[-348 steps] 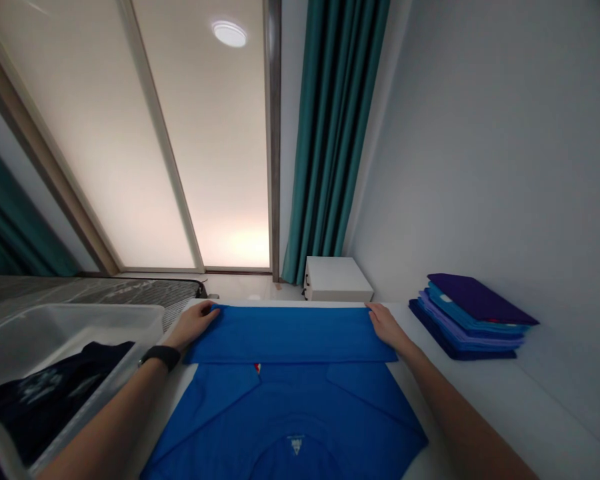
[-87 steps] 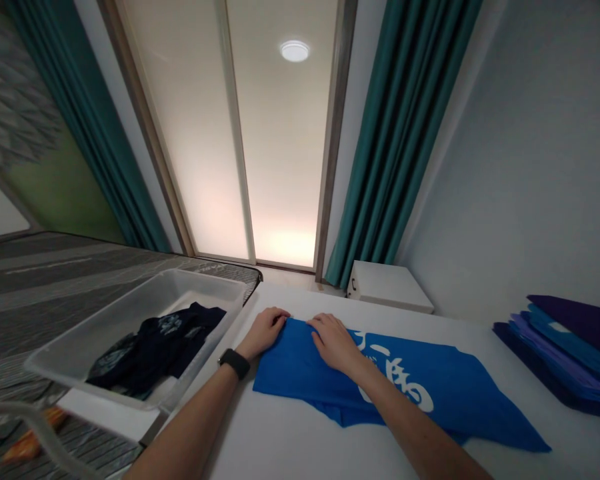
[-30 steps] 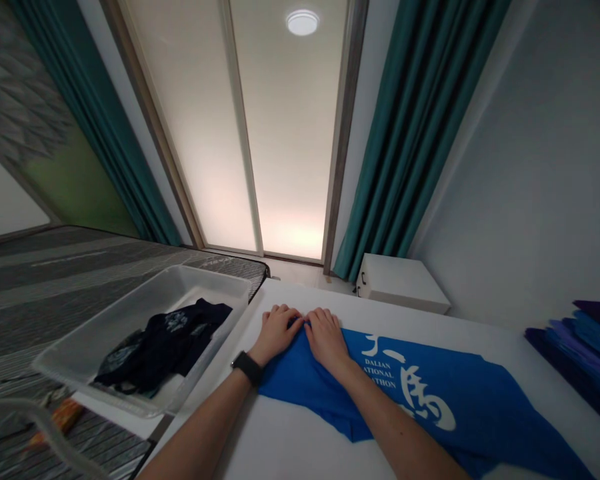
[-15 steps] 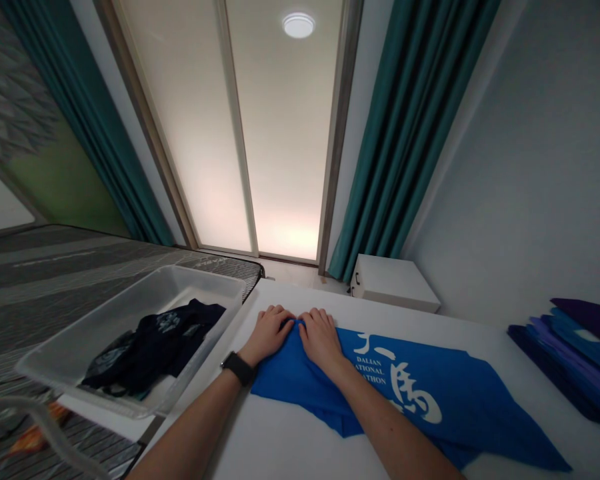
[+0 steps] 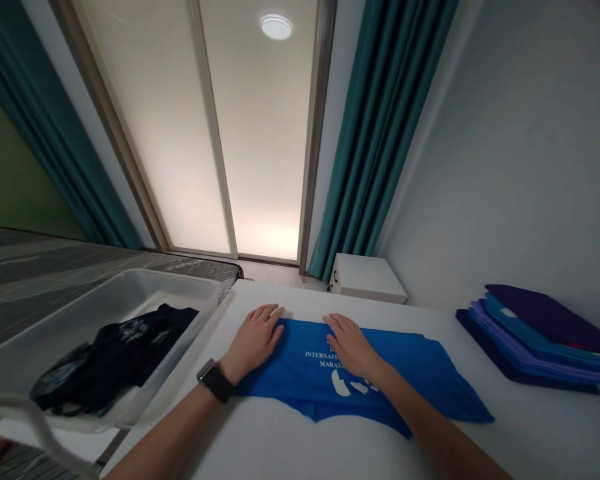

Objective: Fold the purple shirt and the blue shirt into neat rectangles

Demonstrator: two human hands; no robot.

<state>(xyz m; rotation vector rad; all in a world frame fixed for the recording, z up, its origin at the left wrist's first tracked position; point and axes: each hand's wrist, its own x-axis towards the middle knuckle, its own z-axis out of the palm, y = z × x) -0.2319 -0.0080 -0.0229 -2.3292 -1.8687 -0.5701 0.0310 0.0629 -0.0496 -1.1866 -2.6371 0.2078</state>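
A blue T-shirt [image 5: 300,380] with white lettering lies spread on the white table [image 5: 260,440], its long side running left to right. My left hand [image 5: 256,337] rests on its left end, fingers stretched out along the far corner. Flat on the upper middle of the shirt is my right hand [image 5: 351,345], fingers extended and covering part of the print. Neither hand grips the cloth. A dark smartwatch [image 5: 215,381] sits on my left wrist.
Left of the table stands a translucent plastic bin [image 5: 207,293] holding dark clothes [image 5: 130,353]. A stack of folded blue and purple garments [image 5: 540,333] lies at the table's right. Beyond the far edge is a white cabinet [image 5: 367,277].
My hands have moved apart from a pinch on the shirt's far edge; both have let go and lie flat. The shirt is smoother at its left end. The view has turned slightly right.
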